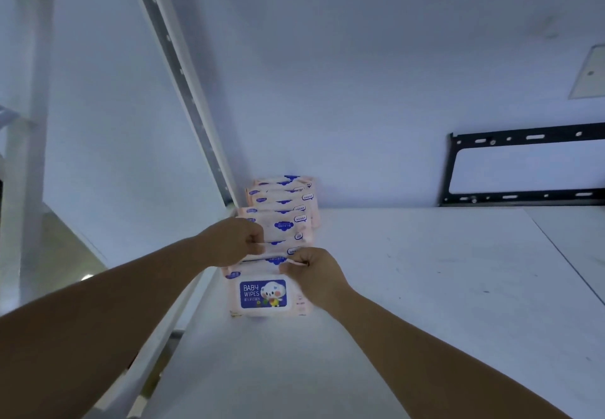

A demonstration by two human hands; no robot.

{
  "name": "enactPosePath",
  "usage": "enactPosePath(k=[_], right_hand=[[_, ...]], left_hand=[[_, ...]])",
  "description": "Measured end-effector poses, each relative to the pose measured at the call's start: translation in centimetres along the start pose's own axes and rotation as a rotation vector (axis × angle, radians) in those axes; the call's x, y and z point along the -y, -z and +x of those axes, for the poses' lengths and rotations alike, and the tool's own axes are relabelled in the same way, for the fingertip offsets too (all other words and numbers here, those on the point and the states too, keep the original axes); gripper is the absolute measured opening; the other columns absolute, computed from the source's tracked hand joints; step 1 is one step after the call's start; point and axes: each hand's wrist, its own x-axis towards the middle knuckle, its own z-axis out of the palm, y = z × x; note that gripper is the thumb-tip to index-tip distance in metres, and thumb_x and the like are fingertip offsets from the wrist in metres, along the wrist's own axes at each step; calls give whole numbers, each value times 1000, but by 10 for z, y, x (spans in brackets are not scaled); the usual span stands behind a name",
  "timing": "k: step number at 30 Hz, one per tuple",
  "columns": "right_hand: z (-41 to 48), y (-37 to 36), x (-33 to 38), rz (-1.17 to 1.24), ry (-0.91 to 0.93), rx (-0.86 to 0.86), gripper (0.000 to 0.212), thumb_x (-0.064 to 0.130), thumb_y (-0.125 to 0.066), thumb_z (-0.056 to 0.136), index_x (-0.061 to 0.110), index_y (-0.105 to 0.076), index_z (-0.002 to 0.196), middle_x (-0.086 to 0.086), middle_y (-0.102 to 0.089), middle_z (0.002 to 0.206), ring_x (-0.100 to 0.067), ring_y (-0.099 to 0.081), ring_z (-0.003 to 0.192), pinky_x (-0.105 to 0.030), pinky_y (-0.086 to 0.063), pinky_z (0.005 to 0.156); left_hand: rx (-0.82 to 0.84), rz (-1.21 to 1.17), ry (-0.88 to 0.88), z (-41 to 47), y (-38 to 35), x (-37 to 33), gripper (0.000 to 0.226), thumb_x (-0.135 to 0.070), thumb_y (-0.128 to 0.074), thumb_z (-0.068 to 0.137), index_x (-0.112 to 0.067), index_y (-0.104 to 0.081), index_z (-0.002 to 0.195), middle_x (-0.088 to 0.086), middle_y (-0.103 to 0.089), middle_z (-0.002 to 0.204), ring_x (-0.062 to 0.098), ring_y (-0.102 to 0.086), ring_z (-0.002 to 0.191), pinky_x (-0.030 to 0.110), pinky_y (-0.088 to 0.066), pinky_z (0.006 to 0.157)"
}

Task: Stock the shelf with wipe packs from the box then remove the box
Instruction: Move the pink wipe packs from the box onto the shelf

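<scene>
Fingers and thumb of my left hand (233, 241) are curled into a pinch on the thin top seam of a wipe pack. My right hand (312, 275) pinches a top seam the same way, just behind the front pack (264, 294). Whether both hold one pack I cannot tell. The row of wipe packs (283, 204) stands upright on the white shelf (425, 287), close beside its left upright (183, 68). To do this well I should lower both corners level, seat the pack square, and let go gently so no neighbour topples. The box is out of sight.
</scene>
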Motion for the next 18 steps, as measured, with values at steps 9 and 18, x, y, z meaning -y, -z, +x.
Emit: enactPosePath(k=[9,18], right_hand=[[26,-12,-2,51,-55,-51,9,35,-73,89,31,-69,95,8,-73,102,-13,-74,81,-29,-64,72],[28,-17,1,-51,18,-7,17,40,-70,91,29,-67,104,8,-73,107,-10,-72,81,-22,-59,66]], left_hand=[[-59,8,11,18,3,13,11,-37,-65,92,-27,-66,90,-9,-71,92,11,-63,82,22,-52,81],[1,-10,30,7,6,24,8,-37,-63,94,-31,-64,99,-8,-71,108,13,-65,94,30,-53,95]])
